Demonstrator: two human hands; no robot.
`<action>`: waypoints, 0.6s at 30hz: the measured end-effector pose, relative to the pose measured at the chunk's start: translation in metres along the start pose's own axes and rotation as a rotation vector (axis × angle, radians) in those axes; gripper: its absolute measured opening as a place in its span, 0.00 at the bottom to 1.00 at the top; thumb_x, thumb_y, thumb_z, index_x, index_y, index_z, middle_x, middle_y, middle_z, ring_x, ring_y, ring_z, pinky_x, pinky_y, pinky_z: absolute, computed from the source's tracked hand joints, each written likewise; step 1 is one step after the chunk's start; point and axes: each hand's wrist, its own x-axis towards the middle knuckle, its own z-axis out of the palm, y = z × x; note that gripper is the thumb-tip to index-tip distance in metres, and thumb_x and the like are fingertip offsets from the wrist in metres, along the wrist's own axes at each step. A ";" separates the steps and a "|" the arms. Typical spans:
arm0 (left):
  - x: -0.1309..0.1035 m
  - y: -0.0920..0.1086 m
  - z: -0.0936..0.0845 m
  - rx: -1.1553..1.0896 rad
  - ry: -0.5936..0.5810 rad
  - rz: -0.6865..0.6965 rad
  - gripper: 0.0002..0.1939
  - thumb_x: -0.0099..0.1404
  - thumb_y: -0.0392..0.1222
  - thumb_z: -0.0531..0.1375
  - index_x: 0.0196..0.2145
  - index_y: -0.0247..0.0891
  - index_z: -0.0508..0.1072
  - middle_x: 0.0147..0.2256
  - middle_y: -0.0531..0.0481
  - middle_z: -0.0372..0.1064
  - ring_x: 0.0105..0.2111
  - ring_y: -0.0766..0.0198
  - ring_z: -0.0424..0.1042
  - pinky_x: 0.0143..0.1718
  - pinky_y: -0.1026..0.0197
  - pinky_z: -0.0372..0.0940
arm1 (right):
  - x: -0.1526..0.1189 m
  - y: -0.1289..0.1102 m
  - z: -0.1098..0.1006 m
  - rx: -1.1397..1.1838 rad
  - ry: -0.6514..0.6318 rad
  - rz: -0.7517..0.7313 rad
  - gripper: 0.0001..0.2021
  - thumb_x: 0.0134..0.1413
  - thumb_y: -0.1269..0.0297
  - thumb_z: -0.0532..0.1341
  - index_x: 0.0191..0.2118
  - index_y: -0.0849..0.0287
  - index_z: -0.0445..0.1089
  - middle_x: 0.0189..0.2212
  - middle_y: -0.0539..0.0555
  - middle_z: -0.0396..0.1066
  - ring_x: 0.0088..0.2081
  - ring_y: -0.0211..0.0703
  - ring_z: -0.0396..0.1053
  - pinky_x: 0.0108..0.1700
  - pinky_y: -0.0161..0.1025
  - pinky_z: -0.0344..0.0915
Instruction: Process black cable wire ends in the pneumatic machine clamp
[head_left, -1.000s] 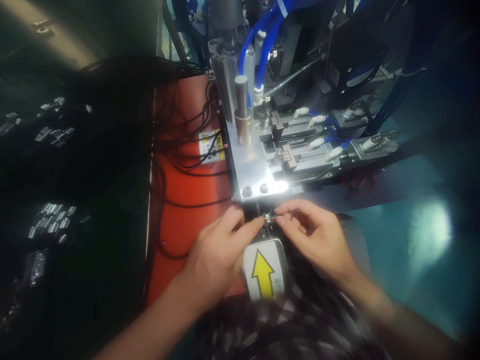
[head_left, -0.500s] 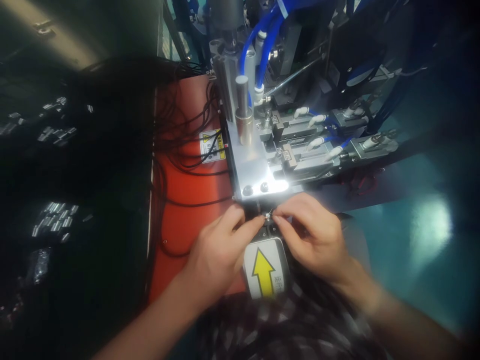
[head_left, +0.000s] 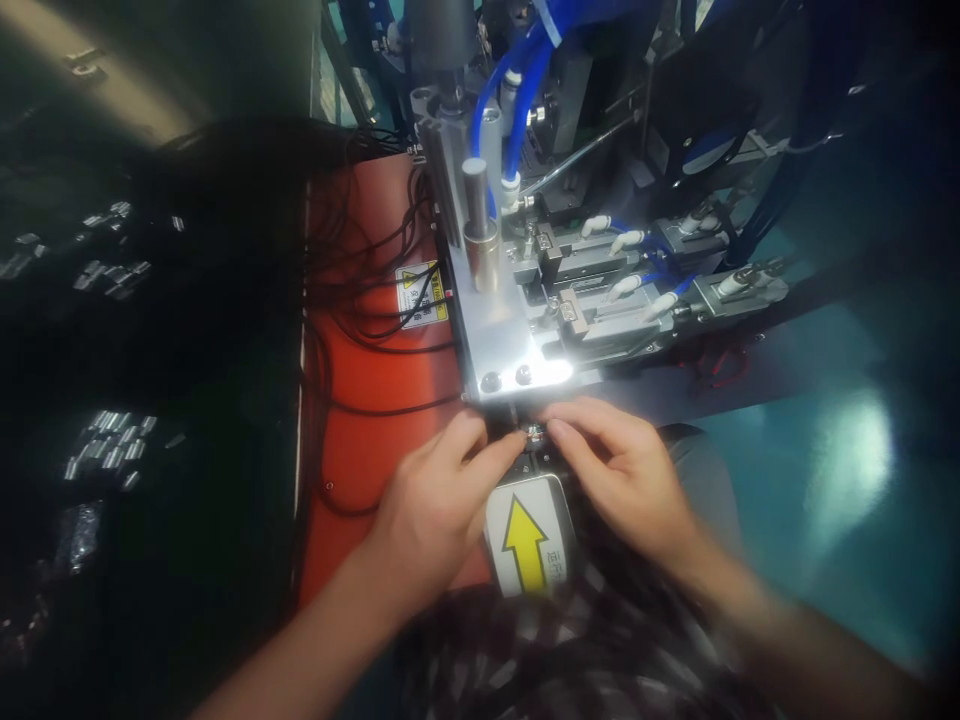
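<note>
A small shiny metal part sits in the dark fixture just below the front edge of the bright metal plate. My left hand touches it from the left with thumb and curled index finger closed in; what lies between them is hidden. From the right, my right hand has its thumb and fingertips bent together at the part, and whatever they grip is too small to name. Below the fixture is a white label with a yellow arrow.
A red panel with black cables and a warning sticker lies left of the machine. Blue hoses and metal slides stand behind and right. Small shiny parts lie on the dark surface at the left.
My right hand's fingertips have shifted slightly around the small part, and the thin piece seen at them no longer shows. My left hand is almost unmoved. The view has shifted slightly.
</note>
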 end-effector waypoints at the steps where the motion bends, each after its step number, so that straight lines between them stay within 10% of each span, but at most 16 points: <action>1: 0.000 0.000 0.000 0.001 0.000 0.000 0.16 0.67 0.29 0.51 0.46 0.29 0.75 0.30 0.47 0.63 0.28 0.65 0.67 0.26 0.66 0.65 | -0.001 0.001 -0.001 0.036 -0.019 0.031 0.08 0.62 0.68 0.57 0.40 0.56 0.75 0.39 0.53 0.76 0.41 0.44 0.73 0.44 0.39 0.67; 9: 0.001 0.001 -0.001 0.009 -0.028 -0.001 0.18 0.69 0.32 0.49 0.52 0.32 0.73 0.30 0.48 0.61 0.27 0.66 0.66 0.26 0.66 0.65 | -0.006 -0.002 -0.008 0.269 -0.134 0.189 0.15 0.65 0.59 0.53 0.45 0.59 0.75 0.30 0.52 0.72 0.31 0.40 0.68 0.34 0.37 0.65; 18: -0.001 -0.001 -0.002 0.049 -0.066 -0.006 0.20 0.69 0.32 0.49 0.54 0.37 0.71 0.30 0.49 0.59 0.26 0.66 0.64 0.24 0.66 0.63 | 0.004 -0.002 -0.018 0.843 -0.354 0.552 0.28 0.63 0.44 0.49 0.45 0.64 0.75 0.22 0.47 0.56 0.17 0.28 0.40 0.20 0.35 0.35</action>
